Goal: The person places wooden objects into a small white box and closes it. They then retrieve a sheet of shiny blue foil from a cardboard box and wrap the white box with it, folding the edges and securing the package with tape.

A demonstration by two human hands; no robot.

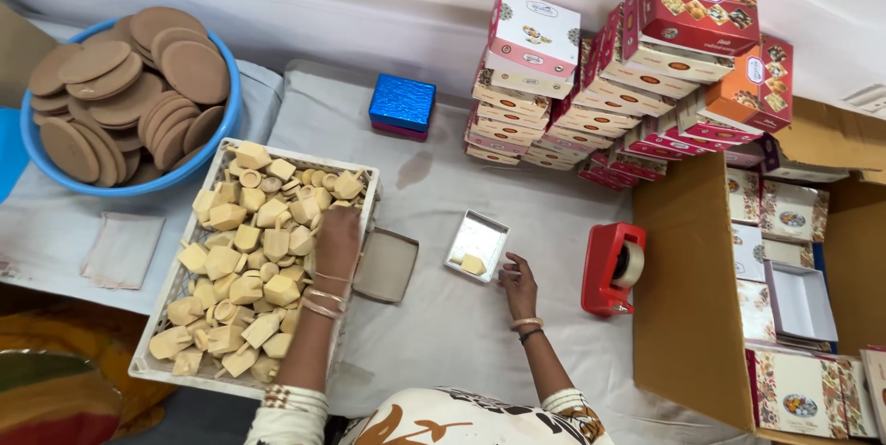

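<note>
Left hand in the crate, right hand at the open box.

Left hand [338,240] lies curled among tan clay pieces [242,260] in the white crate [161,366]; whether it has closed on one cannot be told. Right hand [519,283], holding nothing, fingers loosely bent, touches the small white box [477,244], which sits to the right of the crate and holds one piece.

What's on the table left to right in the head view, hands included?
Blue basin of brown clay discs → white crate of tan clay pieces → left hand reaching into the crate → box lid → small open box → right hand beside that box → red tape dispenser → cardboard carton.
</note>
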